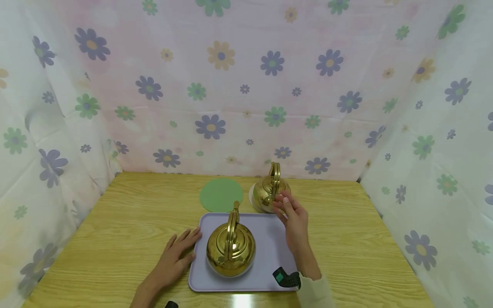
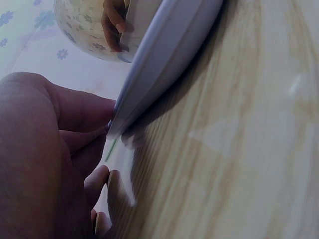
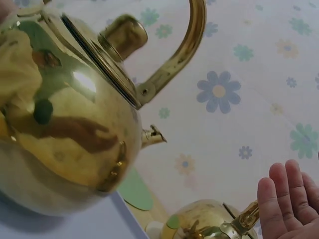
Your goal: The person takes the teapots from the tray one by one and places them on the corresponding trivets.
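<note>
Two bare hands, cream sleeve cuff (image 1: 313, 291) on right forearm, black wrist-worn device (image 1: 286, 279) with teal patch

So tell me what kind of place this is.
Probably a makeshift recording booth, not a kitchen: flowered sheets wall in a bare wooden table, where two gold kettles and a tray sit staged.

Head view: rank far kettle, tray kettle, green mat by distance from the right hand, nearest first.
From the right hand:
1. Far kettle, just behind the fingertips, off the tray, on a white coaster.
2. Tray kettle, to the hand's left, on the lavender tray.
3. Green mat, farther left, beyond the tray's back edge.
</note>
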Demonstrator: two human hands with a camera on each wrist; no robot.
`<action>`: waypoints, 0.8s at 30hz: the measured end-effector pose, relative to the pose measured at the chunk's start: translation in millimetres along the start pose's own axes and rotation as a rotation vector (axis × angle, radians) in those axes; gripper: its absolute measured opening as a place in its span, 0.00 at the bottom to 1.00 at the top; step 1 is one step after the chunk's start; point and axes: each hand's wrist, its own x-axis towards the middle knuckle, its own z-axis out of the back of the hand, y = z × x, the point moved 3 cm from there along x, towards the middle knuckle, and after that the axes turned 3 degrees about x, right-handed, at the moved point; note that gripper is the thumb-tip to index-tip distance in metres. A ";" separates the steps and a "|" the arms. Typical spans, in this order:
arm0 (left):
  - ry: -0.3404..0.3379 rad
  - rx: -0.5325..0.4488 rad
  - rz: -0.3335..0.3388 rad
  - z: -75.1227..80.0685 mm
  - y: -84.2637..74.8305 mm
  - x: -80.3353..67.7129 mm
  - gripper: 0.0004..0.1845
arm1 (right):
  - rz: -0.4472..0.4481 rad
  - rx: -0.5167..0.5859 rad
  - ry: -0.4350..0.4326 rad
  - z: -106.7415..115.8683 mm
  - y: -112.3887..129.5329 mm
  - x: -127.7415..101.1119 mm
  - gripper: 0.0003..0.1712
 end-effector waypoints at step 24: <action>-0.017 -0.002 -0.020 -1.5 0.4 1.9 0.28 | -0.088 -0.060 0.224 -22.1 -7.2 -49.4 0.30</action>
